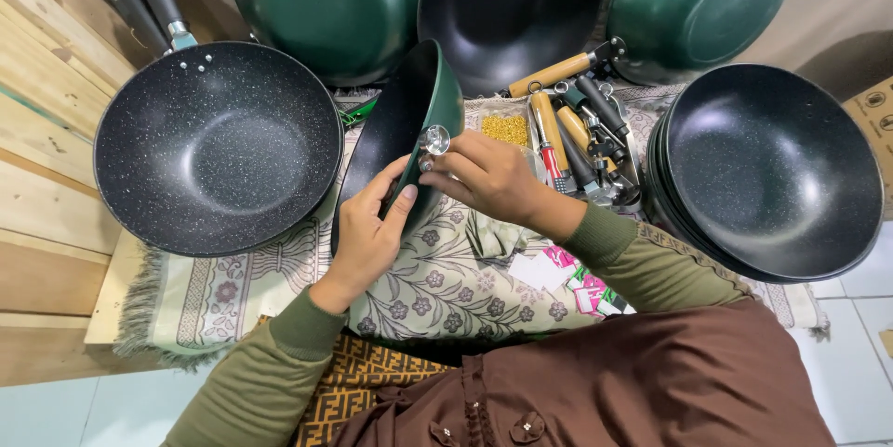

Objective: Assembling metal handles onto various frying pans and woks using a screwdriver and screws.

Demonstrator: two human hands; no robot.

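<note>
My left hand (367, 228) grips the rim of a green pan (409, 121) with a black inside, held on edge over a patterned cloth (437, 280). My right hand (488, 177) pinches a small shiny metal fitting (433, 140) against the pan's green outer wall, near the rim. Both sleeves are olive green.
A speckled black wok with a handle (219, 149) lies at the left. Green pans (326, 0) (698, 0) and a black one (512, 10) stand behind. A stack of black pans (772, 168) sits at the right. Wooden and black handles (577, 131) and yellow bits (505, 128) lie between.
</note>
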